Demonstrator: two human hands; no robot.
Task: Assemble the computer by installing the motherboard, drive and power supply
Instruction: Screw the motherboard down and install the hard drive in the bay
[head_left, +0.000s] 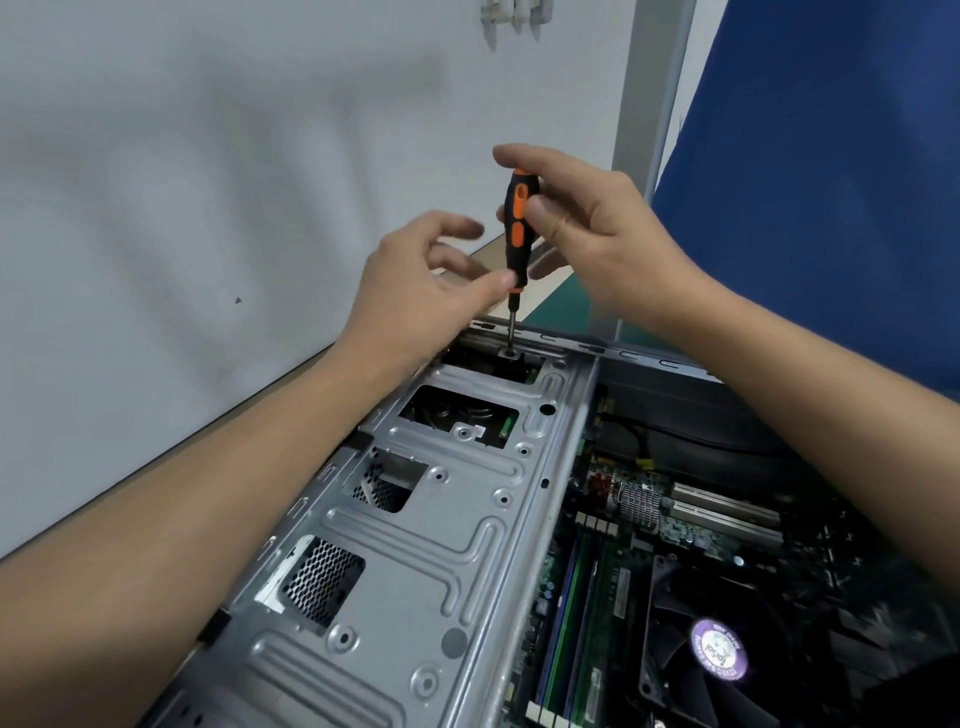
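Note:
An open grey computer case (447, 530) lies before me, its metal drive cage on the left. The green motherboard (597, 582) sits inside on the right, with a black fan (711, 649) on it. A black and orange screwdriver (516, 228) stands upright, its tip on a screw (509, 352) at the far end of the drive cage. My right hand (587, 228) grips the top of the handle. My left hand (421, 280) pinches the lower end of the handle with thumb and fingertips. A drive shows partly through the cage openings (462, 415).
A white wall (208, 208) runs close along the left of the case. A blue panel (831, 182) stands at the right. A strip of green mat (561, 301) shows behind the case. Black cables (675, 431) cross the far part of the case interior.

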